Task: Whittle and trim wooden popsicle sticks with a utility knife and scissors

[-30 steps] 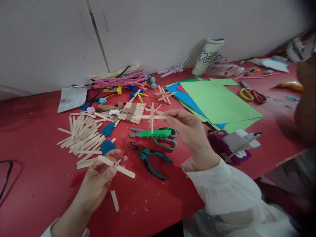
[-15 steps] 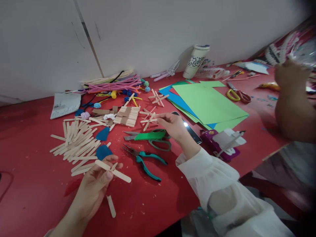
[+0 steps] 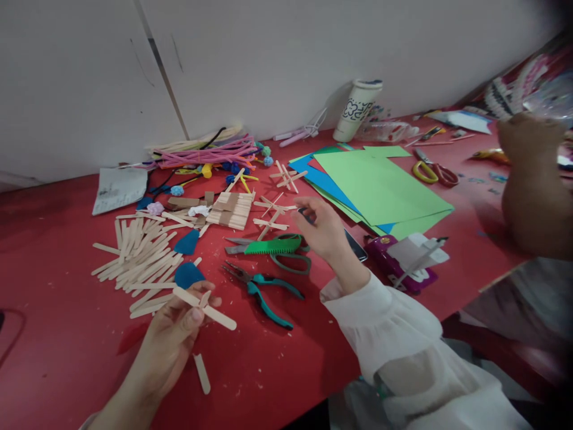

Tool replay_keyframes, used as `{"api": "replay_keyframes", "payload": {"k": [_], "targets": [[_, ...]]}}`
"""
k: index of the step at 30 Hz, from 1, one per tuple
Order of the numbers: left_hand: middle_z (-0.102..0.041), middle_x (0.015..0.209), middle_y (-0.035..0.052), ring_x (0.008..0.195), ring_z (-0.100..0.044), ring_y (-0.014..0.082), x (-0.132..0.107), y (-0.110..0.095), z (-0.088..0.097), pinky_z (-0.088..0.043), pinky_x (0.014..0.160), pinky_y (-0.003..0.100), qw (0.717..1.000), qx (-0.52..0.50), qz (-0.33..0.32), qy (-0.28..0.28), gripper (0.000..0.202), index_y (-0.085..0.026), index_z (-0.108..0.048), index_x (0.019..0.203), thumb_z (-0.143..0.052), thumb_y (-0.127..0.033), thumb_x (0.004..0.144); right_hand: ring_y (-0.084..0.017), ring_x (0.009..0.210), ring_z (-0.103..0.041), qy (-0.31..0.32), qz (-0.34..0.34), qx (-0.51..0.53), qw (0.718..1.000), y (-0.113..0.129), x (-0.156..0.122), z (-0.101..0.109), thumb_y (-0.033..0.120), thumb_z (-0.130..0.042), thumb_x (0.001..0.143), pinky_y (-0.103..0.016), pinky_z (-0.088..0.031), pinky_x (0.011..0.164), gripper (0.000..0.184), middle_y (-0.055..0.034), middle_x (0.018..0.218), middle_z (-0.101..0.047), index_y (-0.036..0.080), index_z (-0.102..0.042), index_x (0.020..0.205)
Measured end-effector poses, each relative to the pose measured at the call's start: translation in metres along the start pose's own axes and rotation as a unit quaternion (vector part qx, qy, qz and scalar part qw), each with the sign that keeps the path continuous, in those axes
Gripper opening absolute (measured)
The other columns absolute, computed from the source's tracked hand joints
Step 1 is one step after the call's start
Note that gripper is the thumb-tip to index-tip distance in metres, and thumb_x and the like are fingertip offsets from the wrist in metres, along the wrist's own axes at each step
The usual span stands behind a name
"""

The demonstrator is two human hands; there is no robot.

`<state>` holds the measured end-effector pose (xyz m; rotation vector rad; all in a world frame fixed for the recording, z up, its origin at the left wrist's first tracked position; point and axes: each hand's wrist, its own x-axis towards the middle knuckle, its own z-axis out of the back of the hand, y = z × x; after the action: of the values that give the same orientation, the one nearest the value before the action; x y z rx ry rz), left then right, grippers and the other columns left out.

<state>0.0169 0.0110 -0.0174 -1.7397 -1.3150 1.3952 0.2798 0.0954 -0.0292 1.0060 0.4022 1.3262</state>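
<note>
My left hand (image 3: 174,340) is closed on a craft stick (image 3: 219,317) with a short piece of stick (image 3: 205,298) set across its middle. Below it a loose stick piece (image 3: 202,374) lies on the red table. My right hand (image 3: 323,230) holds nothing, thumb and index finger apart, just right of a small cross of sticks (image 3: 270,223) on the table. Two more crossed stick pieces (image 3: 286,177) lie behind that one. Between my hands are green-handled scissors (image 3: 273,245) and teal pliers (image 3: 264,292). A phone (image 3: 357,245) is partly hidden behind my right hand.
Loose craft sticks (image 3: 143,257) are heaped at the left, with a bundle of sticks (image 3: 230,209) beside them. Pipe cleaners (image 3: 206,155), coloured paper (image 3: 385,185), a tumbler (image 3: 357,110) and a purple glue-gun-like device (image 3: 409,263) stand around. Another person's arm (image 3: 532,185) is at the right.
My right hand has let go of the small stick cross and drawn back slightly to the right, its fingers parting. The cross now rests lower on the table. My left hand keeps its hold.
</note>
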Motion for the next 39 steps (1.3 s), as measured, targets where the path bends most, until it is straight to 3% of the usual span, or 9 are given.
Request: {"api": "replay_keyframes", "payload": {"k": [7, 11, 13, 15, 17, 21, 24, 39], "targets": [[-0.065, 0.092, 0.0016, 0.070, -0.063, 0.0129, 0.006, 0.000, 0.003, -0.055, 0.062, 0.019, 1.000, -0.007, 0.022, -0.010, 0.029, -0.019, -0.071, 0.062, -0.089, -0.029, 0.042, -0.024, 0.088, -0.056, 0.039, 0.060, -0.032, 0.997, 0.014, -0.006, 0.002, 0.018, -0.055, 0.076, -0.041, -0.043, 0.081, 0.015, -0.0070, 0.087, -0.066, 0.020, -0.066, 0.085], [-0.065, 0.088, 0.0016, 0.065, -0.061, 0.0112, 0.005, -0.001, 0.001, -0.054, 0.057, 0.019, 0.999, -0.004, 0.026, -0.020, 0.032, -0.017, -0.070, 0.061, -0.089, -0.030, 0.040, -0.021, 0.091, -0.058, 0.075, 0.102, 0.002, 0.992, 0.029, -0.018, -0.001, 0.025, -0.055, 0.083, -0.037, -0.044, 0.083, 0.014, -0.0073, 0.093, -0.067, 0.019, -0.066, 0.089], [-0.064, 0.084, 0.0009, 0.062, -0.058, 0.0092, 0.004, 0.000, 0.000, -0.052, 0.055, 0.018, 1.000, 0.003, 0.007, -0.013, 0.030, -0.017, -0.069, 0.061, -0.088, -0.031, 0.043, -0.016, 0.084, -0.061, 0.148, 0.149, 0.045, 0.977, 0.043, -0.033, -0.005, 0.032, -0.057, 0.085, -0.029, -0.047, 0.079, 0.016, -0.0032, 0.089, -0.068, 0.021, -0.066, 0.092], [-0.062, 0.076, -0.0006, 0.059, -0.055, 0.0080, 0.004, 0.002, 0.000, -0.051, 0.053, 0.017, 1.000, 0.017, -0.024, 0.003, 0.028, -0.016, -0.068, 0.062, -0.087, -0.031, 0.048, -0.015, 0.078, -0.063, 0.267, 0.207, 0.117, 0.934, 0.057, -0.050, -0.011, 0.037, -0.061, 0.083, -0.026, -0.048, 0.073, 0.022, -0.0040, 0.087, -0.069, 0.019, -0.065, 0.096], [-0.060, 0.071, -0.0016, 0.058, -0.054, 0.0081, 0.004, 0.003, 0.000, -0.050, 0.053, 0.018, 0.998, 0.030, -0.045, 0.021, 0.026, -0.016, -0.067, 0.063, -0.085, -0.031, 0.052, -0.016, 0.079, -0.063, 0.327, 0.229, 0.115, 0.910, 0.066, -0.064, -0.017, 0.040, -0.067, 0.078, -0.027, -0.048, 0.073, 0.028, -0.0049, 0.086, -0.070, 0.018, -0.066, 0.095], [-0.061, 0.072, -0.0004, 0.055, -0.054, 0.0085, 0.003, 0.005, -0.001, -0.049, 0.050, 0.019, 0.996, 0.059, -0.048, 0.051, 0.026, -0.015, -0.067, 0.065, -0.084, -0.031, 0.054, -0.015, 0.073, -0.064, 0.373, 0.186, 0.100, 0.903, 0.069, -0.076, -0.026, 0.027, -0.066, 0.080, -0.025, -0.048, 0.066, 0.018, -0.0052, 0.085, -0.071, 0.016, -0.067, 0.095], [-0.063, 0.070, 0.0009, 0.057, -0.058, 0.0105, 0.002, 0.004, -0.002, -0.050, 0.051, 0.019, 0.997, 0.060, -0.019, 0.040, 0.030, -0.015, -0.068, 0.069, -0.086, -0.031, 0.051, -0.013, 0.069, -0.064, 0.381, 0.139, 0.127, 0.905, 0.066, -0.074, -0.028, 0.020, -0.059, 0.081, -0.023, -0.048, 0.063, 0.013, -0.0030, 0.082, -0.071, 0.018, -0.068, 0.092], [-0.069, 0.072, 0.0028, 0.061, -0.063, 0.0108, 0.000, -0.001, -0.003, -0.053, 0.056, 0.018, 0.996, 0.011, 0.061, 0.063, 0.030, -0.015, -0.068, 0.078, -0.085, -0.022, 0.054, -0.013, 0.073, -0.064, 0.376, 0.071, 0.162, 0.910, 0.063, -0.073, -0.029, 0.023, -0.058, 0.083, -0.024, -0.049, 0.066, 0.012, -0.0021, 0.084, -0.070, 0.020, -0.066, 0.091]]}}
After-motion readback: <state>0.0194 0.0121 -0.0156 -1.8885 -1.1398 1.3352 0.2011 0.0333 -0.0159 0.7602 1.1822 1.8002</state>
